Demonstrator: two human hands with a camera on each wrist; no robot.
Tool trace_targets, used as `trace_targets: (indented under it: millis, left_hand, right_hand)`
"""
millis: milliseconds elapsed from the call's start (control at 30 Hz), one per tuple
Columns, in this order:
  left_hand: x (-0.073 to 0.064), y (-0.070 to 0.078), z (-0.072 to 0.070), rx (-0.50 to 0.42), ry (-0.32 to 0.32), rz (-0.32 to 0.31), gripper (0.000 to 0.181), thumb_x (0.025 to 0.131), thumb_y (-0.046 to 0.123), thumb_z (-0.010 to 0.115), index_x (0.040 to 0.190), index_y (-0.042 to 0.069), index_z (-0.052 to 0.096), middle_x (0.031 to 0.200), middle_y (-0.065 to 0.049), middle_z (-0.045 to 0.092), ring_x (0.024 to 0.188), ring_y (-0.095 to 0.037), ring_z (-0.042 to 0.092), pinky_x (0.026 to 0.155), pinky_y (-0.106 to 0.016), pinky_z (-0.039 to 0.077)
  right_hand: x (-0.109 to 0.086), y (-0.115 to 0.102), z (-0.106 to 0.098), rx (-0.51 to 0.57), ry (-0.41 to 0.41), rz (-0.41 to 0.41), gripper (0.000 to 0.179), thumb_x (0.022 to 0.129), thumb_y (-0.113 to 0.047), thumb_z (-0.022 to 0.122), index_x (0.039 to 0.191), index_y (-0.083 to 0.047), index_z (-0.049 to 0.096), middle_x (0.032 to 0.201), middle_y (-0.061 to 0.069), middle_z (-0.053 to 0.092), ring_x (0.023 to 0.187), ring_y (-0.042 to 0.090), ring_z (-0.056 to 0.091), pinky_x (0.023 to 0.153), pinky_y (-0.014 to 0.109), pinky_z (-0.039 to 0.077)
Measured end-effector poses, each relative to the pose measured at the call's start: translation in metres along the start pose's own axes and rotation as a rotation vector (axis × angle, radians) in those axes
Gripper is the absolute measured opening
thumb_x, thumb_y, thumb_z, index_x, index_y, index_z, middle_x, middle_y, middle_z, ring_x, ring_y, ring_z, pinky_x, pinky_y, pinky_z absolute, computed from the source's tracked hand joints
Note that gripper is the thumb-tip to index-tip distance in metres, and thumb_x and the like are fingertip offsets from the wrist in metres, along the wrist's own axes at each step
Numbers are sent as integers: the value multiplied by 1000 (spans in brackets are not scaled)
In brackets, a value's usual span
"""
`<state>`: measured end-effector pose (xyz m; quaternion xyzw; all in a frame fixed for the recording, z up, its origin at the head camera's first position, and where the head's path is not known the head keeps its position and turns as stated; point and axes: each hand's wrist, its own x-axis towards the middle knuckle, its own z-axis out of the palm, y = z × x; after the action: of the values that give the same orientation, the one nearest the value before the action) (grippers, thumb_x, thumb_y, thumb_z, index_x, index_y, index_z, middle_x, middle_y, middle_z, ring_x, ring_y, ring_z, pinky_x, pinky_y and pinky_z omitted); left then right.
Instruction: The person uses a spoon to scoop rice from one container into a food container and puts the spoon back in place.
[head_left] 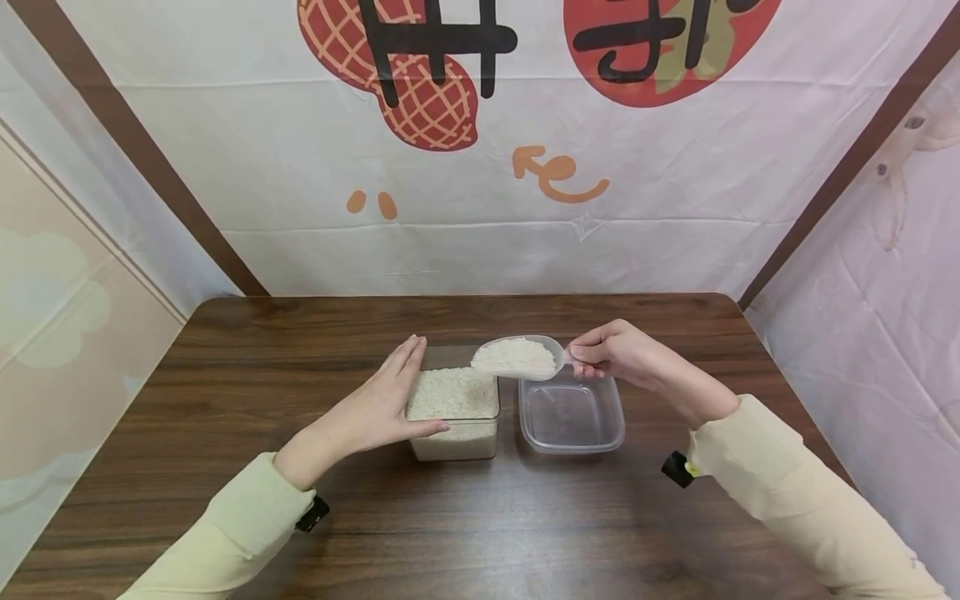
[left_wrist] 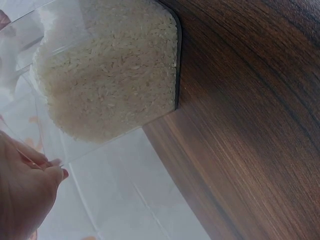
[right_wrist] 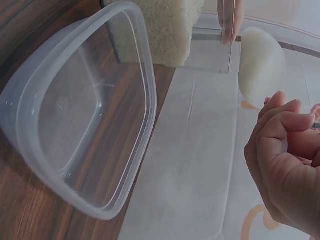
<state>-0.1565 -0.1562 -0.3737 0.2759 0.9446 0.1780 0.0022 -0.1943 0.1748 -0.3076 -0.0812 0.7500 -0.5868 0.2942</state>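
We count one left hand (head_left: 371, 408) and one right hand (head_left: 633, 354), so two hands, with two sleeves (head_left: 780, 483) and two black wrist devices (head_left: 678, 469). Besides these, we find one table (head_left: 337, 558), one scoop (head_left: 525, 375), one box (head_left: 461, 450) and one tub (head_left: 572, 450), thus two transparent containers.

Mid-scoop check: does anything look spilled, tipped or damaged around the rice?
Nothing stands out. The right hand holds the scoop of rice, the left hand rests against the rice container, and the clear tub beside it stands upright and looks empty. I see no spilled grains on the table and no obvious cracks.
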Motion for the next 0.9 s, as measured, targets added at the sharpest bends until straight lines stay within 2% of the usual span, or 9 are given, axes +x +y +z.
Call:
trace_targets:
  millis: [900]
  left_hand:
    - [-1,0,-1,-3,-4,-4,113,73,71,53,143,-6,8,150,-19,7,138,-29,9,108,-44,21]
  right_hand:
    - [-24,23,-29,10,28,18,31,92,0,46,113,24,44,70,0,58,64,4,52,58,15,43]
